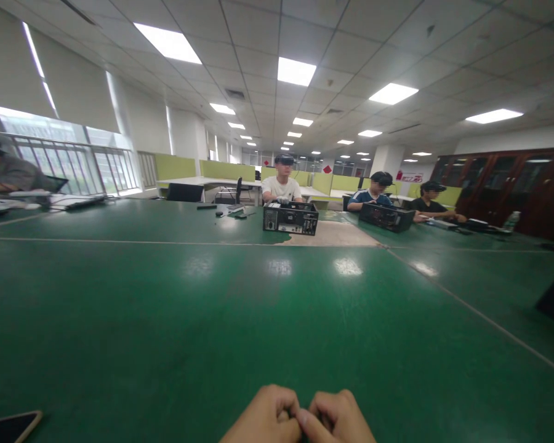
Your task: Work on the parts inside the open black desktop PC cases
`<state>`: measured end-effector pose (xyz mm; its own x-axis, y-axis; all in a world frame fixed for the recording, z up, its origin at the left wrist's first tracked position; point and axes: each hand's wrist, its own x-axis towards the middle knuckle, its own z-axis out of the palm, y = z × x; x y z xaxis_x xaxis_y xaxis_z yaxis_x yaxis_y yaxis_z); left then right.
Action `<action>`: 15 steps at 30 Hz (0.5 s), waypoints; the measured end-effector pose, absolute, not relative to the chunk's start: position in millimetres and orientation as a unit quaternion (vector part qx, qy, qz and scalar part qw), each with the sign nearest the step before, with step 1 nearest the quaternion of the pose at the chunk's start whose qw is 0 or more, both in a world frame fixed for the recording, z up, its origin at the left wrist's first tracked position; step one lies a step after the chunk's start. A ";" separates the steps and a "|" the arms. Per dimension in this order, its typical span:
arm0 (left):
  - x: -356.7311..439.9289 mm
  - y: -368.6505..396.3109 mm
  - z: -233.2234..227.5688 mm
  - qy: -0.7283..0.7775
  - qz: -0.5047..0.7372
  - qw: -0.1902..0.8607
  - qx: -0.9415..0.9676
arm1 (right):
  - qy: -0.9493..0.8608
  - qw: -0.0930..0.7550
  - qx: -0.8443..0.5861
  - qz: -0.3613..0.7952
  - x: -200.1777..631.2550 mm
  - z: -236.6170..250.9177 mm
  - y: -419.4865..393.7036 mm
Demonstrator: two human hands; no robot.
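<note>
At the bottom middle of the head view, my left hand and my right hand meet at the near side of a green table. The fingers of both hands are curled in, and the knuckles and thumbs touch or almost touch. I see no object in either hand. Part of a dark flat object with a light rim, cut off by the frame, lies to the left of my hands.
Across the table, a person sits behind an open computer case. Another person is at a second case. A further person works beside a clear bottle. Small tools lie left of the first case.
</note>
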<state>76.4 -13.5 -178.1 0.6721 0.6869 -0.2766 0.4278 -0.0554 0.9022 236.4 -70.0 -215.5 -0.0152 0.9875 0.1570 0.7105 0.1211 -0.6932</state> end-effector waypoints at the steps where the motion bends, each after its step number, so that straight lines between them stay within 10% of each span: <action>1: 76.3 -14.4 -174.8 0.390 0.118 0.561 0.721 | -0.678 0.317 -0.626 0.217 235.6 -212.2 -71.0; 9: 74.7 -13.0 -173.2 0.387 0.159 0.546 0.726 | -0.671 0.314 -0.622 0.254 226.8 -186.4 -81.1; 15: 59.8 13.5 -162.3 0.371 0.228 0.837 0.332 | -0.668 0.313 -0.621 0.264 220.0 -180.4 -89.4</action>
